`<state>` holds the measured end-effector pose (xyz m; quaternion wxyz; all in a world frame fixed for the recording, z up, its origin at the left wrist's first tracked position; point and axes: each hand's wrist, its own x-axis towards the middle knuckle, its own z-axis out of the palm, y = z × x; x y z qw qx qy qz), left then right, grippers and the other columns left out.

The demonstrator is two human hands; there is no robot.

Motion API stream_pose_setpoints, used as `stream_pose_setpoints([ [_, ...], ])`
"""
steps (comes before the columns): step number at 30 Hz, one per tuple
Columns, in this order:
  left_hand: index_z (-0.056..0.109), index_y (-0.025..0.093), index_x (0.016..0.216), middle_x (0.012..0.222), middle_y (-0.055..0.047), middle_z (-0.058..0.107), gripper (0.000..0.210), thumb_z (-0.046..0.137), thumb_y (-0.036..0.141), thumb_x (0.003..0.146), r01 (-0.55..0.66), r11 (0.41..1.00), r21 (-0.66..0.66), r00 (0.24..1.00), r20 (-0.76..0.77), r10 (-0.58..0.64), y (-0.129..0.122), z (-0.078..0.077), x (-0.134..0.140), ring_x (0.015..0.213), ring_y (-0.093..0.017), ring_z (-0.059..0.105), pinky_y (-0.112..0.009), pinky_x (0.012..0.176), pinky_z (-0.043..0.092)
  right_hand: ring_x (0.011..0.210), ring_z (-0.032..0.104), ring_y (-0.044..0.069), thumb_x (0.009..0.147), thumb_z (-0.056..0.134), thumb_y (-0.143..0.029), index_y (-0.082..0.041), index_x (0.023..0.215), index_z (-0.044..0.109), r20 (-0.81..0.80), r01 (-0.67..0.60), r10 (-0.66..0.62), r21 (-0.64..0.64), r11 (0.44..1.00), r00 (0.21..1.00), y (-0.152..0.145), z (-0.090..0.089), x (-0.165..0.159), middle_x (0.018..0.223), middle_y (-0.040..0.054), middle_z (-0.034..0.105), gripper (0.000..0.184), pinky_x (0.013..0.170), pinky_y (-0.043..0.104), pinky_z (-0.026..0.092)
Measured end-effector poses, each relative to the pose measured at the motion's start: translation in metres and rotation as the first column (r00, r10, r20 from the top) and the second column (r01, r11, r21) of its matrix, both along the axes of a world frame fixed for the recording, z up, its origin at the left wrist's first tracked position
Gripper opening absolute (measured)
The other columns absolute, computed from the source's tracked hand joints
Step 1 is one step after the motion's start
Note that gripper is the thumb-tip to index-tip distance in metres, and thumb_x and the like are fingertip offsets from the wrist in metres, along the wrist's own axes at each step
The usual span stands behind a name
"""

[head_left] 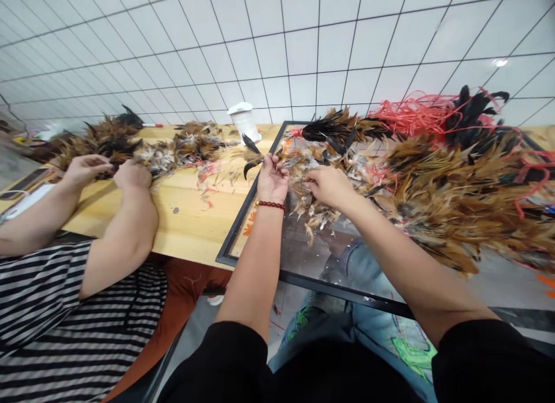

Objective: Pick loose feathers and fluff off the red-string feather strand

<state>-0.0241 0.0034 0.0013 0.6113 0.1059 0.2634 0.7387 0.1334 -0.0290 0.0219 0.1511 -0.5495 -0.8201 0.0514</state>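
Note:
My left hand, palm up with a red bead bracelet at the wrist, has its fingers curled closed. Dark feathers stick out to the left of its fingertips, apparently held between them. To its right my right hand is closed in a pinch over a pile of loose brown and white feathers; whatever sits between its fingertips is too small to make out. Behind the hands lies a bundle of dark feathers, bound with pink string at its left end.
A black-framed glass panel lies beneath my hands. Brown feather bundles and tangled pink string cover the right side. A white cup stands by the tiled wall. On the left, a co-worker's hands handle feathers at the wooden table.

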Motion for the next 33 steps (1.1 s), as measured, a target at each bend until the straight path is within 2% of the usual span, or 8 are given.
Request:
stream_pose_setpoints([
  [6,0.065,0.018,0.081,0.068,0.005,0.065,0.014,0.074,0.027,0.088,0.048,0.999,0.006,0.999,-0.02,-0.048,0.007,-0.012,0.003,0.056,-0.003,0.056,-0.017,0.057,0.042,0.102,0.067,0.027,0.092,0.051,-0.028,-0.022,0.106,0.078,-0.061,0.235,-0.23,0.102,0.967,0.971,0.02,0.011,0.034,0.108,0.0106,0.074,0.031,0.083,0.036,0.046],
  [15,0.068,0.016,0.081,0.066,0.004,0.067,0.01,0.077,0.02,0.083,0.1,0.993,-0.055,0.981,-0.161,-0.108,0.009,-0.016,0.012,0.055,-0.003,0.057,-0.016,0.057,0.043,0.114,0.061,0.033,0.09,0.055,-0.021,-0.019,0.106,0.079,0.139,0.065,-0.078,0.095,0.993,0.987,0.047,0.0,0.001,0.119,0.0178,0.071,0.029,0.091,0.042,0.043],
  [18,0.068,0.014,0.08,0.065,0.003,0.067,0.008,0.072,0.016,0.086,0.112,0.99,-0.08,0.972,-0.197,-0.126,0.006,-0.012,0.015,0.055,-0.003,0.057,-0.015,0.057,0.042,0.102,0.066,0.026,0.088,0.059,-0.023,-0.018,0.098,0.08,-0.167,0.155,-0.145,0.049,0.987,0.975,0.057,0.007,0.013,0.109,0.0131,0.076,0.024,0.088,0.037,0.046],
  [22,0.068,0.013,0.079,0.065,0.002,0.068,0.008,0.071,0.014,0.086,0.112,0.99,-0.086,0.968,-0.215,-0.128,0.005,-0.011,0.018,0.055,-0.003,0.059,-0.015,0.058,0.043,0.074,0.066,0.017,0.077,0.071,-0.027,-0.014,0.076,0.077,-0.665,0.102,-0.169,-0.138,0.985,0.728,0.061,0.02,0.032,0.086,0.008,0.077,0.014,0.071,0.029,0.049],
  [24,0.068,0.012,0.08,0.068,0.001,0.07,0.007,0.071,0.014,0.086,0.116,0.99,-0.075,0.968,-0.216,-0.13,0.006,-0.012,0.018,0.057,-0.004,0.062,-0.016,0.059,0.045,0.065,0.063,0.015,0.072,0.074,-0.027,-0.014,0.071,0.075,-0.771,0.023,-0.144,-0.166,0.986,0.62,0.059,0.023,0.034,0.078,0.0065,0.076,0.013,0.065,0.027,0.049],
  [26,0.068,0.012,0.081,0.072,-0.001,0.073,0.007,0.071,0.015,0.087,0.136,0.988,-0.075,0.96,-0.236,-0.15,0.006,-0.013,0.018,0.059,-0.005,0.065,-0.017,0.059,0.047,0.062,0.062,0.015,0.071,0.074,-0.026,-0.014,0.075,0.077,-0.802,0.024,-0.13,-0.143,0.989,0.583,0.058,0.022,0.029,0.07,0.0049,0.074,0.014,0.064,0.028,0.049],
  [30,0.069,0.012,0.082,0.074,-0.004,0.074,0.008,0.073,0.017,0.086,0.23,0.967,-0.108,0.92,-0.3,-0.252,0.004,-0.015,0.018,0.064,-0.009,0.07,-0.019,0.063,0.051,0.07,0.067,0.017,0.075,0.07,-0.025,-0.014,0.088,0.08,-0.727,0.135,-0.107,-0.02,0.991,0.678,0.055,0.014,0.011,0.078,0.0048,0.077,0.02,0.072,0.029,0.052],
  [33,0.068,0.011,0.08,0.076,-0.005,0.075,0.009,0.073,0.017,0.086,0.285,0.949,-0.134,0.891,-0.328,-0.314,0.002,-0.012,0.018,0.065,-0.011,0.072,-0.02,0.063,0.053,0.081,0.07,0.018,0.08,0.065,-0.024,-0.017,0.092,0.081,-0.62,0.125,-0.031,0.108,0.986,0.784,0.052,0.008,0.0,0.09,0.0047,0.079,0.021,0.08,0.03,0.052],
])
